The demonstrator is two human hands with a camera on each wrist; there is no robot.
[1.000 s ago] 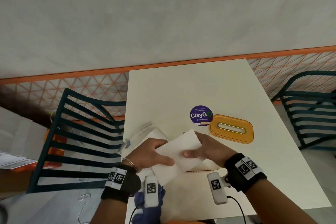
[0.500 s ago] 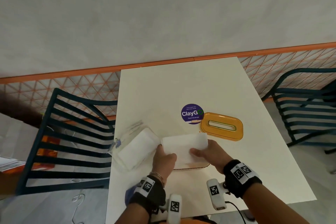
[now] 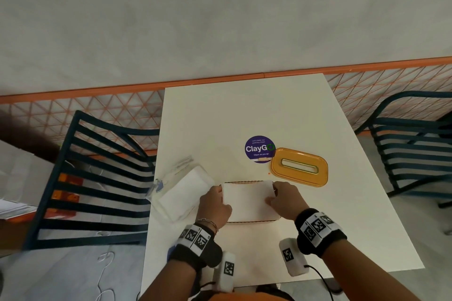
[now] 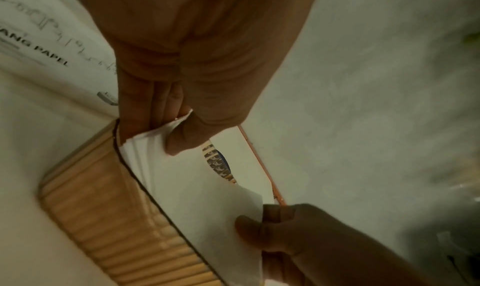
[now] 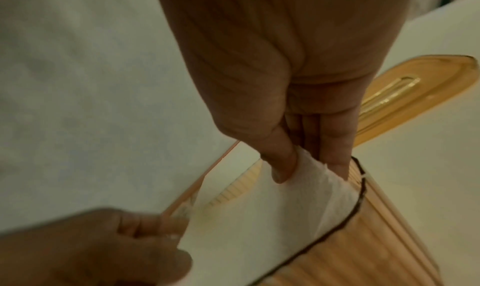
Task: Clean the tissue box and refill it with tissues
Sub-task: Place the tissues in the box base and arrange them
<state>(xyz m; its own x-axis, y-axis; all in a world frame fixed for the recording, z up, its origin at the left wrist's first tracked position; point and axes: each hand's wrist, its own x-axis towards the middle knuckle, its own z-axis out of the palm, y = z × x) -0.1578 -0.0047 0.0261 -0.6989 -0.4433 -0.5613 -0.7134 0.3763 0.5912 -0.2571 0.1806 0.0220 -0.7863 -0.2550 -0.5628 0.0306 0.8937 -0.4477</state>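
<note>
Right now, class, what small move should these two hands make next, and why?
Probably press the tissue stack down into the ribbed tissue box. The left hand and right hand pinch its two ends, and it sits only partly inside the rim, while the orange lid lies aside on the table.

This looks like a shared pantry or canteen corner in a workplace, though the view is narrow. A plain white table [image 3: 244, 115] stands against a bare grey wall [image 3: 220, 19] whose foot is lined with an orange lattice panel [image 3: 110, 115]. A round purple sticker [image 3: 259, 149] near the middle of the table reads "ClayGo, Clean as you go". Dark slatted metal chairs [image 3: 97, 178] stand on either side of the table.
</note>
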